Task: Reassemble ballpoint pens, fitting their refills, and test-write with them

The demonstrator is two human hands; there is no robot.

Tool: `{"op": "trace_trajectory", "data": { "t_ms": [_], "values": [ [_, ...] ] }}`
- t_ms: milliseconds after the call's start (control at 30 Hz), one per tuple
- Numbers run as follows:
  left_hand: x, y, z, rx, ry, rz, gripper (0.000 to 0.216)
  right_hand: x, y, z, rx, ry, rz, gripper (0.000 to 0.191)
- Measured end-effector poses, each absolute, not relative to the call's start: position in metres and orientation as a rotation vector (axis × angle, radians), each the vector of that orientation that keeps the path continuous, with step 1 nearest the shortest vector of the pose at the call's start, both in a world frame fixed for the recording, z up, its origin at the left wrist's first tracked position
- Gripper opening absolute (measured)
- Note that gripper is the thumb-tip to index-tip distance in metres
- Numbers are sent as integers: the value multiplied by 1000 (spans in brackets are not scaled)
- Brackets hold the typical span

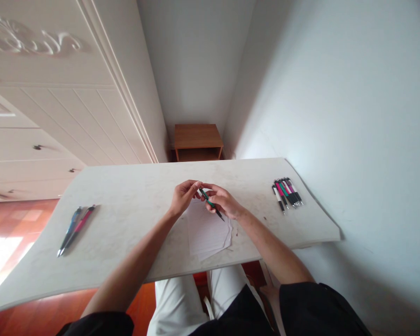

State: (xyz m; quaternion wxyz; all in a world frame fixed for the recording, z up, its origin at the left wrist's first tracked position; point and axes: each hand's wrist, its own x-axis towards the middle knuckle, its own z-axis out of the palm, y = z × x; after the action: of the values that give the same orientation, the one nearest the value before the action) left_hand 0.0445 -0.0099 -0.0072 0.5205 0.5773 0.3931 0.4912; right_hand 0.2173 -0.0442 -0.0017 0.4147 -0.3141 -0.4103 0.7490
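Note:
A green and black pen (pixel 212 204) slants between my two hands, its dark tip pointing down toward me. My right hand (pixel 226 200) has its fingers curled around the pen's barrel. At the pen's upper end, my left hand (pixel 185 197) pinches with thumb and fingertips. Below both hands lies a small stack of white paper sheets (pixel 208 233), slightly askew, with a ragged right edge. Whether the pen's point is out is too small to tell.
Several pens (pixel 287 192) in white, pink, green and purple lie side by side on the right of the white table (pixel 136 191). A blue pen (pixel 70 228) and a pink pen (pixel 80 226) rest at the left. Beyond the far edge stands a wooden shelf (pixel 198 135); a wall borders the right.

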Motion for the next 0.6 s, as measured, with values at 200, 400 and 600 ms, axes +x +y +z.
{"op": "trace_trajectory", "data": {
  "t_ms": [200, 400, 600],
  "values": [
    [42, -3, -14, 1433, 1051, 1185, 41, 221, -36, -1, -663, -564, 1989, 19],
    [37, 3, -19, 1446, 1109, 1188, 41, 236, -31, -4, -541, -347, 1982, 37],
    [35, 5, -22, 1473, 1119, 1177, 39, 237, -32, -5, -483, -311, 1969, 38]
  ]
}}
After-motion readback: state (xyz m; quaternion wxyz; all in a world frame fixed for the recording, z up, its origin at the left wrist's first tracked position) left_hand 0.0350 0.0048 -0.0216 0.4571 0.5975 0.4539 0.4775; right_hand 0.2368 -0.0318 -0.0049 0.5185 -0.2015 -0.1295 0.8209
